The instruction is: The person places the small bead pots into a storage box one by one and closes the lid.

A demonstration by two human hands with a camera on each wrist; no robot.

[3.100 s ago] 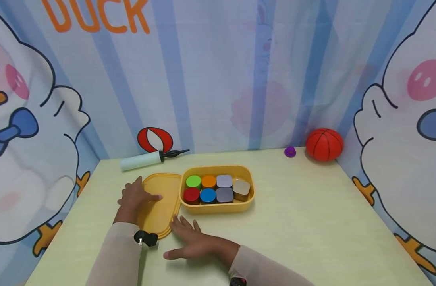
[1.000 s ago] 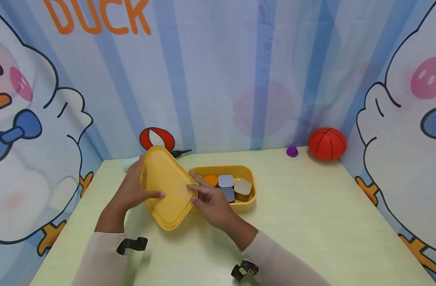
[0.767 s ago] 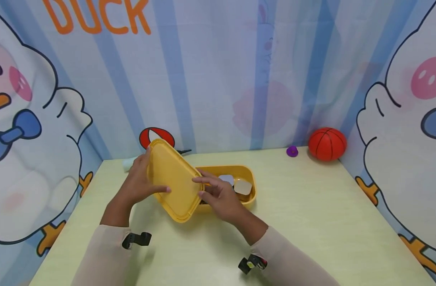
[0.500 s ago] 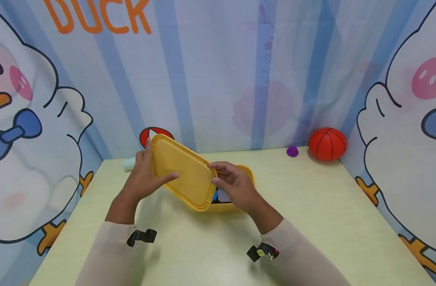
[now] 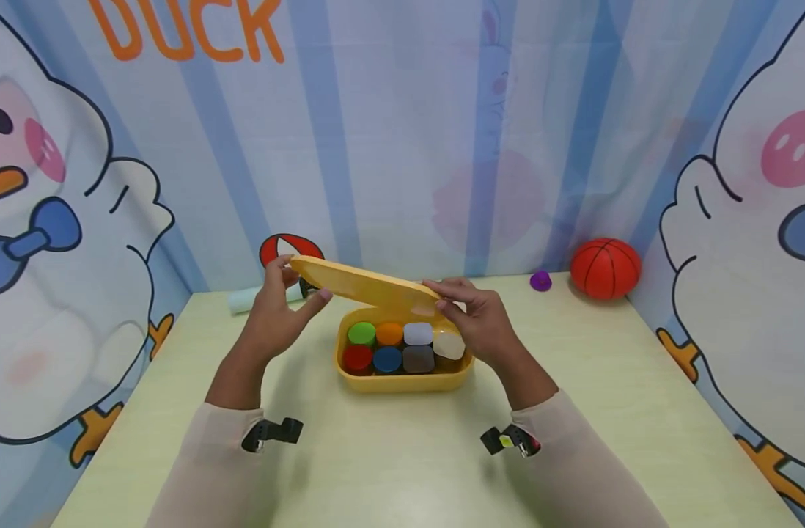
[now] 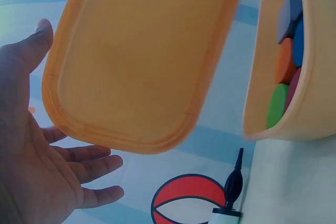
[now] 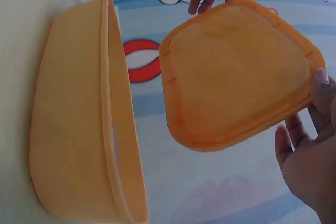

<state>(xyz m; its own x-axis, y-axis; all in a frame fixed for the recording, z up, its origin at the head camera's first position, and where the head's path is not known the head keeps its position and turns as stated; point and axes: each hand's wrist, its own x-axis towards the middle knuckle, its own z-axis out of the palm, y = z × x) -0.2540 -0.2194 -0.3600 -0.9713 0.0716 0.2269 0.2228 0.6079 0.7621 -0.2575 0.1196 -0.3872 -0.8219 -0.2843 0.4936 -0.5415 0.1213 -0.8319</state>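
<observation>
Over the yellow box [image 5: 402,383] I hold its yellow lid [image 5: 369,284], tilted, its left end higher. My right hand [image 5: 478,315] pinches the lid's right end between thumb and fingers. At the other end is my left hand [image 5: 273,315]; in the left wrist view its fingers [image 6: 94,170] are straight and spread beside the lid, and whether they touch it I cannot tell. Inside the box sit round pieces with green [image 5: 361,334], orange [image 5: 389,334], red [image 5: 358,359] and blue [image 5: 387,359] tops, two grey square-topped pieces [image 5: 418,358] and a beige one [image 5: 449,345].
A pale hand pump [image 5: 247,300] with a black nozzle lies at the back left of the table [image 5: 389,462]. At the back right are a small purple object [image 5: 540,281] and a red basketball-patterned ball [image 5: 605,268]. A striped curtain [image 5: 402,147] with duck prints stands behind.
The lid has been lifted off the table from the box's left, carried right and up over the box, and tipped flatter. The right hand moved from the table to the lid's right edge.
</observation>
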